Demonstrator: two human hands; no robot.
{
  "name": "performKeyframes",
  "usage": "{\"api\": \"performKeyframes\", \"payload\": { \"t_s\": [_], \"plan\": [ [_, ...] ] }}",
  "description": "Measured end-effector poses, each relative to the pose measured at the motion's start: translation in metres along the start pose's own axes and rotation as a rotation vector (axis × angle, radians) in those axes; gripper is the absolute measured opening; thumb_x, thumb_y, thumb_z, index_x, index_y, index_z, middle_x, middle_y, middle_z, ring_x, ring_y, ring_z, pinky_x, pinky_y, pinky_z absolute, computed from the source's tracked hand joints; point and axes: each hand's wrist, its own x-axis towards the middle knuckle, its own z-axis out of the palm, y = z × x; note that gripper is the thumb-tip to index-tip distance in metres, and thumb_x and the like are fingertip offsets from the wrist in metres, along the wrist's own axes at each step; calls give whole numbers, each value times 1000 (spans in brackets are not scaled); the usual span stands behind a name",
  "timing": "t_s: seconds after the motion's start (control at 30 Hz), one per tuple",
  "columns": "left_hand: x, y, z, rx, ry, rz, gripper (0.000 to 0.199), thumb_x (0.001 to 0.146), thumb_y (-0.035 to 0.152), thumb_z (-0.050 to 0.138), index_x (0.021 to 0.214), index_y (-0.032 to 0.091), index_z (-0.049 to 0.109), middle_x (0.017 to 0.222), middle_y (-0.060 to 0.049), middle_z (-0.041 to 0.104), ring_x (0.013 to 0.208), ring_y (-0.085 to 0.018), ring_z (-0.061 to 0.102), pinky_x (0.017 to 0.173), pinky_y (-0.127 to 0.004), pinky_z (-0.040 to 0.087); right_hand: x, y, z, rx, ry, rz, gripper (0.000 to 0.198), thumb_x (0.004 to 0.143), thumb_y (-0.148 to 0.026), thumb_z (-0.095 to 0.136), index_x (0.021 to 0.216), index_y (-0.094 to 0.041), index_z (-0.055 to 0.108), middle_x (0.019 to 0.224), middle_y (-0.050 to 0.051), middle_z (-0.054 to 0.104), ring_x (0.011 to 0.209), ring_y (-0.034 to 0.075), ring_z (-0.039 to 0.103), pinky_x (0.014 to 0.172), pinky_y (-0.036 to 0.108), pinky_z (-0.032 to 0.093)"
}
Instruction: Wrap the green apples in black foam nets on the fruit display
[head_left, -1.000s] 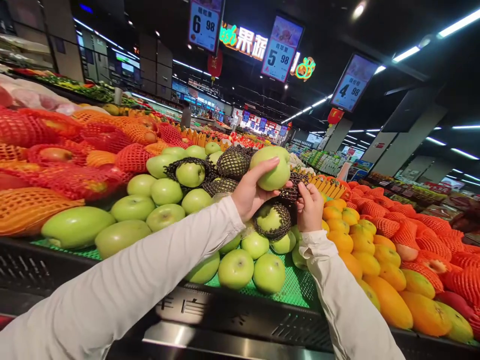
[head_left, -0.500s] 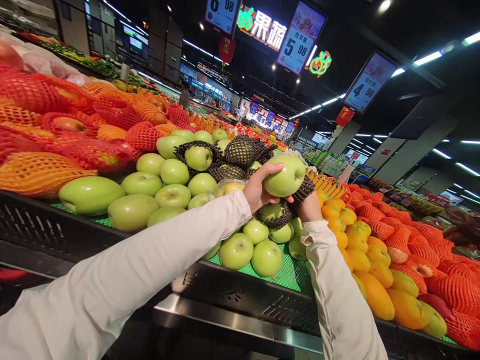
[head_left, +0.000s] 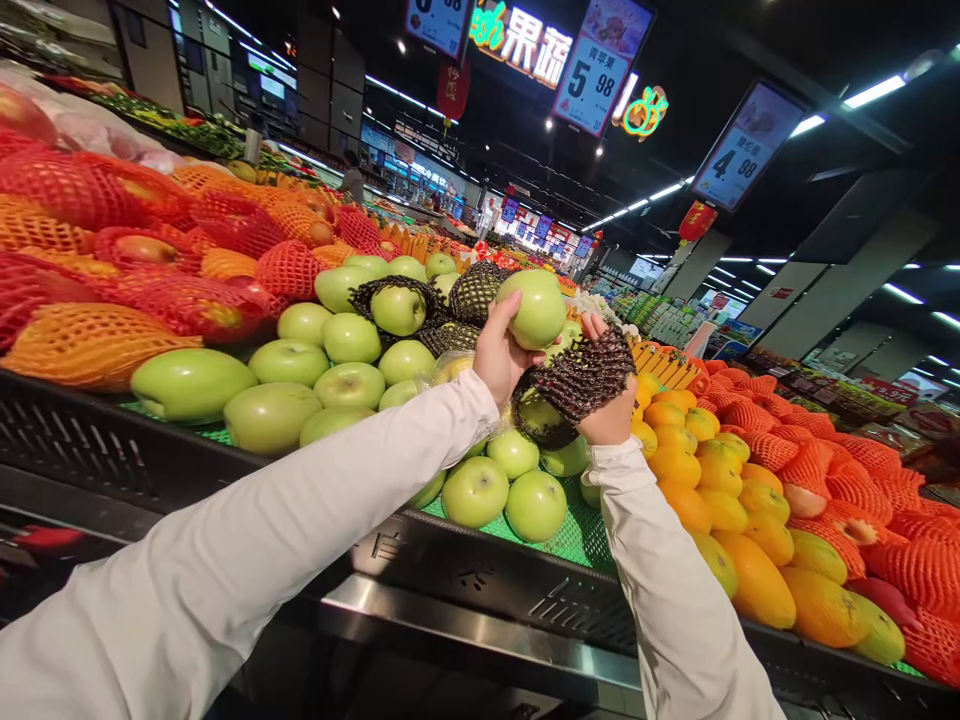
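Note:
My left hand [head_left: 504, 350] is closed around a green apple [head_left: 536, 308], lifted above the display. To its right, a black foam fruit net [head_left: 589, 375] is stretched over the fingers and back of my right hand [head_left: 611, 415]. Some fingertips show past the net's upper edge; the rest of that hand's grip is hidden. Below both hands, more green apples [head_left: 474, 491] lie on a green mesh liner [head_left: 577, 530]. One apple behind them sits in a black net [head_left: 397, 308].
A black crate edge [head_left: 480, 565] runs along the front. Netted red and orange fruit [head_left: 97, 340] is piled left. Mangoes [head_left: 754, 580] and fruit in orange nets [head_left: 862, 480] lie right. Price signs [head_left: 604, 65] hang overhead.
My left hand has drawn the apple left and slightly up, apart from my right hand. The black net over my right hand now shows far more.

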Motion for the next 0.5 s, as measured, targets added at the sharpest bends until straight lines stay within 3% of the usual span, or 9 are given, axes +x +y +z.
{"api": "performKeyframes", "payload": {
  "t_s": [0.1, 0.2, 0.37, 0.5],
  "plan": [
    [-3, -5, 2, 87, -74, 24, 58, 74, 50, 69, 120, 24, 46, 115, -3, 61, 112, -27, 60, 90, -38, 49, 0, -6, 2, -105, 0, 8, 55, 68, -52, 72, 117, -31, 59, 114, 9, 67, 117, 33, 57, 100, 51, 49],
    [-6, -7, 0, 293, -210, 112, 57, 75, 47, 72, 121, 23, 47, 127, -5, 57, 126, -26, 52, 108, -38, 40, 0, -8, 2, -116, -5, -19, 50, 70, -52, 69, 115, -30, 60, 111, 8, 67, 116, 32, 58, 99, 51, 49],
    [-8, -6, -6, 706, -433, 248, 76, 66, 43, 81, 127, 20, 43, 139, -13, 48, 133, -31, 45, 117, -45, 29, 0, 0, -3, -44, -5, -76, 50, 71, -48, 70, 116, -30, 60, 108, 6, 68, 115, 30, 59, 102, 51, 49],
    [-8, -5, -7, 707, -495, 221, 91, 54, 35, 88, 129, 21, 38, 139, -14, 48, 132, -33, 47, 114, -47, 34, 2, 0, -9, -44, -28, -31, 53, 69, -52, 68, 116, -29, 59, 112, 7, 68, 117, 31, 58, 103, 51, 48]
  ]
}}
